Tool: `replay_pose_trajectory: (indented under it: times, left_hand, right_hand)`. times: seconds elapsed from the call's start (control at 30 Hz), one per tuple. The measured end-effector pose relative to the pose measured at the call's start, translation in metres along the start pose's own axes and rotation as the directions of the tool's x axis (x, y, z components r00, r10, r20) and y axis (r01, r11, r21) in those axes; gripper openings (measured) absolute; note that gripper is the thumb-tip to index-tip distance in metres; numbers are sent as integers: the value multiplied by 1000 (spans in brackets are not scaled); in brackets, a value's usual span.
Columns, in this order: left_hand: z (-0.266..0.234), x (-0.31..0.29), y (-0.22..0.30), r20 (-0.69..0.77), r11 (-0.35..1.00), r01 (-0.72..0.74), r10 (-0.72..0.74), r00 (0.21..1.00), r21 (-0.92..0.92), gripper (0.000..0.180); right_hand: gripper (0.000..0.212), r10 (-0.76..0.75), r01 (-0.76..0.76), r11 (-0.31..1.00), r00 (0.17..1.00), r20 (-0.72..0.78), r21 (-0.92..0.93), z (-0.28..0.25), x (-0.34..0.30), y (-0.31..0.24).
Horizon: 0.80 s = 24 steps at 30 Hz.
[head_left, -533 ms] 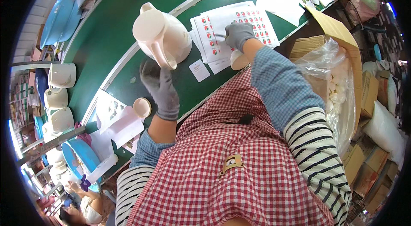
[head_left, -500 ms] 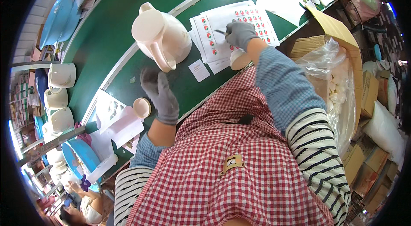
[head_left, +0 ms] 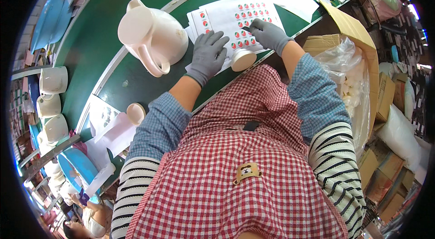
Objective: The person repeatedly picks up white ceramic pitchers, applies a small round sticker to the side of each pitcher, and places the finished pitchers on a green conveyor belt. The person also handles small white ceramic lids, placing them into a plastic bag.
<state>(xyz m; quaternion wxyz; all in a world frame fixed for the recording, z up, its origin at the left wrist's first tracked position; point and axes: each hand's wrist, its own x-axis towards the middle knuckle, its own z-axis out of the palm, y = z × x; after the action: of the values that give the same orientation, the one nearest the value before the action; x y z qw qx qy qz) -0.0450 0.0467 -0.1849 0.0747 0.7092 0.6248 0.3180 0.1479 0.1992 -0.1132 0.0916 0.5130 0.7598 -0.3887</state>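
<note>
My gloved left hand point(head_left: 210, 55) lies flat with fingers spread on the near left part of a stack of white sheets point(head_left: 222, 18). Rows of round red and green stickers or decals are printed on these sheets. At their right side my gloved right hand point(head_left: 269, 35) pinches a thin dark tool point(head_left: 246, 29), its tip over the printed rounds; its exact kind is too small to tell. A large pale pink pitcher point(head_left: 170, 35) with a handle stands left of the sheets. Between my hands, by the table edge, sits a small whitish round cup or lid point(head_left: 243, 60).
Another small round cup or lid point(head_left: 136, 113) rests by loose papers at left. Several white pots point(head_left: 54, 80) and a blue basin point(head_left: 74, 166) are farther left. An open cardboard box point(head_left: 369, 67) with plastic wrap stands at my right. Other people work nearby.
My left hand has moved right and up, from beside the pitcher's handle onto the sheets. My right hand has shifted slightly right with the tool. The view has shifted a little.
</note>
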Motion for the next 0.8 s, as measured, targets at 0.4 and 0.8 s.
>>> replay_pose_trajectory:
  times: [0.4,0.8]
  left_hand:
    - [24,4,-4,118,988,63,-80,990,138,39]
    - [22,7,-1,121,988,77,-93,988,133,38]
  right_hand:
    - [43,-19,22,980,1000,16,-199,3,32,7]
    - [40,-76,70,967,997,-15,-245,6,44,12]
